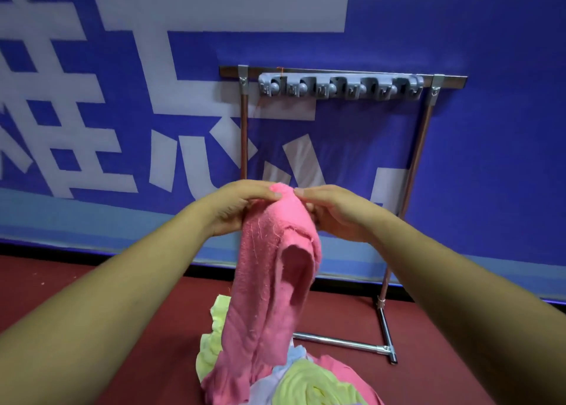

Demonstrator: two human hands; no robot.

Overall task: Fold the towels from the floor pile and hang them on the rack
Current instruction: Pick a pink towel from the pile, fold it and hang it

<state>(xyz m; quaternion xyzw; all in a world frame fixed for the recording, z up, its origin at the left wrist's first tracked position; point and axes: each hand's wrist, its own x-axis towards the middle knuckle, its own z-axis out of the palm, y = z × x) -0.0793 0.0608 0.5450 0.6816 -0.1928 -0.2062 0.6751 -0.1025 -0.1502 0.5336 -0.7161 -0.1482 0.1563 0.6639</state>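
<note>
Left hand, right hand atop pink towel

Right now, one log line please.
pink towel: held up over pile | left hand: grips top | right hand: grips top | rack: no towels

Pink towel hanging lifted above floor pile, metal rack behind
</note>
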